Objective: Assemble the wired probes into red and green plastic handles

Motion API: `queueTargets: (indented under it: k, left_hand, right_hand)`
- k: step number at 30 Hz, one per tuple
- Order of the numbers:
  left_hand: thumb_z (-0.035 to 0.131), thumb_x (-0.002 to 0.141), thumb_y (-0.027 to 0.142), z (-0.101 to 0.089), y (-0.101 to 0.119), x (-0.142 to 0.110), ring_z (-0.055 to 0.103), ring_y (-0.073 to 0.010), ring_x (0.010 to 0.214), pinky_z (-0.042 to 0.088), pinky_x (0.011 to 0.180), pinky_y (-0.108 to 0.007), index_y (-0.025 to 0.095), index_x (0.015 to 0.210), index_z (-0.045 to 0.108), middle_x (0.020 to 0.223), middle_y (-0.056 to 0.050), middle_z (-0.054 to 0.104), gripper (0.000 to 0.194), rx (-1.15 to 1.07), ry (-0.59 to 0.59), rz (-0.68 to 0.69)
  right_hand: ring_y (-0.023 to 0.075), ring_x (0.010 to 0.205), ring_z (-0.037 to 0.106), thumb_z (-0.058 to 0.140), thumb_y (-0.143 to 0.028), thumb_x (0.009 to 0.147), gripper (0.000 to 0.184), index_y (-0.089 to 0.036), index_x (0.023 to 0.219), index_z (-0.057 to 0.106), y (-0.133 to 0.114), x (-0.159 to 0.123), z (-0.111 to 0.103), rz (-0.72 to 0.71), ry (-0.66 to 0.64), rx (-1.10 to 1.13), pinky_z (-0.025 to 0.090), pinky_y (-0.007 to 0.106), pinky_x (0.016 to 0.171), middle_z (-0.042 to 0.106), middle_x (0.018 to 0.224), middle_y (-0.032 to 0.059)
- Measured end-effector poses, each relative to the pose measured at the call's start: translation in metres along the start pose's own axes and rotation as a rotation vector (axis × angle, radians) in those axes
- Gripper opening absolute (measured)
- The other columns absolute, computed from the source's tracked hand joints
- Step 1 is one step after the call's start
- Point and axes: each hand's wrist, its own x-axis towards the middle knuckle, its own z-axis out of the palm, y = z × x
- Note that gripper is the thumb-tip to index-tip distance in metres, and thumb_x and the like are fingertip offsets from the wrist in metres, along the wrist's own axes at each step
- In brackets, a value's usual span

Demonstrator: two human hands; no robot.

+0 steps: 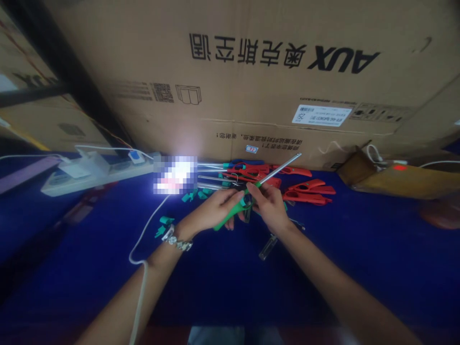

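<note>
Rear limit: cardboard box (251,112) spans the upper frame and bounds the table (223,282) behind the work.
Left limit: white power strip (97,179), left of centre.
Right limit: brown open container (384,179), right of the frame.
Open room: blue table surface extends on both sides of the forearms and below the hands toward the lower edge.
Box marking: "AUX", inverted, with large Chinese characters; white label (321,115) at upper right, small print not fully legible.
Green lighter: frame centre, held above the table, metal tube toward upper right; red lighters (307,191) lie behind and to its right.
Left hand (221,206): closed around the green lighter (232,214) at its handle; bracelet (176,240) on wrist.
Right hand (270,203): gripping its neck, thumb uppermost.
Forearms: converge from the lower corners.
</note>
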Motion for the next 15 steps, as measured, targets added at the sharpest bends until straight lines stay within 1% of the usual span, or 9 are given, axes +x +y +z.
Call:
queueTargets:
  k: [2,4,5,7,8,9,11,13,15]
  left_hand:
    - [0.047,0.099,0.054,-0.005,-0.002,-0.001,0.064,-0.0109,0.044,0.048,0.039,-0.019,0.016,0.092,0.059,0.074,-0.005,0.074,0.041,-0.073,-0.046,-0.077]
    - [0.05,0.097,0.056,-0.015,-0.004,-0.003,0.067,-0.0137,0.049,0.053,0.044,-0.022,0.015,0.095,0.062,0.076,-0.007,0.076,0.043,-0.155,-0.103,-0.132]
    - [0.051,0.096,0.057,-0.021,-0.003,-0.004,0.069,-0.015,0.051,0.055,0.048,-0.024,0.015,0.095,0.064,0.078,-0.009,0.077,0.044,-0.185,-0.126,-0.144]
    - [0.045,0.096,0.063,-0.032,-0.002,-0.008,0.072,-0.0189,0.056,0.06,0.055,-0.03,0.014,0.096,0.066,0.083,-0.013,0.078,0.053,-0.251,-0.156,-0.169]
    - [0.044,0.096,0.065,-0.036,0.0,-0.009,0.073,-0.02,0.059,0.06,0.058,-0.032,0.014,0.097,0.067,0.085,-0.014,0.079,0.056,-0.256,-0.154,-0.175]
    - [0.046,0.095,0.065,-0.038,0.001,-0.01,0.074,-0.0205,0.062,0.061,0.06,-0.033,0.014,0.098,0.068,0.087,-0.014,0.079,0.056,-0.235,-0.153,-0.165]
    - [0.059,0.091,0.058,-0.038,0.003,-0.011,0.075,-0.0197,0.069,0.06,0.063,-0.03,0.015,0.1,0.07,0.09,-0.011,0.079,0.045,-0.125,-0.153,-0.089]
    - [0.071,0.086,0.046,-0.032,0.003,-0.01,0.074,-0.018,0.073,0.057,0.063,-0.027,0.016,0.1,0.072,0.088,-0.007,0.078,0.033,0.038,-0.133,0.047]
    - [0.072,0.087,0.039,-0.025,0.001,-0.009,0.072,-0.0169,0.075,0.056,0.066,-0.026,0.017,0.101,0.075,0.087,-0.005,0.077,0.026,0.213,-0.028,0.201]
  right_hand:
    - [0.0064,0.045,0.033,0.077,-0.063,0.07,0.049,-0.019,0.069,0.054,-0.001,0.0,0.001,0.041,0.03,0.016,0.027,0.021,0.04,0.041,0.054,-0.0078]
    - [0.007,0.046,0.037,0.079,-0.062,0.068,0.05,-0.02,0.07,0.053,-0.002,0.001,0.0,0.092,0.051,0.055,0.031,0.02,0.041,0.042,0.055,-0.0076]
    - [0.007,0.046,0.038,0.08,-0.062,0.067,0.05,-0.02,0.07,0.053,-0.003,0.001,0.0,0.112,0.061,0.085,0.032,0.02,0.041,0.043,0.055,-0.0077]
    - [0.0063,0.045,0.038,0.082,-0.061,0.064,0.05,-0.02,0.07,0.053,-0.004,0.001,-0.001,0.127,0.07,0.14,0.032,0.02,0.041,0.043,0.056,-0.0079]
    - [0.0059,0.045,0.037,0.083,-0.06,0.064,0.05,-0.02,0.07,0.053,-0.005,0.001,-0.001,0.121,0.06,0.163,0.031,0.019,0.041,0.044,0.057,-0.0078]
    - [0.0056,0.045,0.037,0.084,-0.059,0.064,0.05,-0.02,0.07,0.054,-0.005,0.001,-0.002,0.105,0.039,0.179,0.03,0.019,0.04,0.044,0.057,-0.0078]
    - [0.0051,0.044,0.035,0.084,-0.057,0.066,0.047,-0.019,0.073,0.057,-0.005,0.001,-0.004,0.059,-0.034,0.192,0.028,0.02,0.04,0.044,0.056,-0.008]
    - [0.005,0.044,0.033,0.082,-0.055,0.07,0.043,-0.018,0.078,0.061,-0.005,0.0,-0.008,0.008,-0.117,0.184,0.025,0.02,0.04,0.042,0.054,-0.0088]
    - [0.0052,0.044,0.032,0.081,-0.053,0.074,0.039,-0.018,0.082,0.065,-0.005,0.0,-0.013,-0.036,-0.168,0.165,0.025,0.02,0.04,0.041,0.054,-0.009]
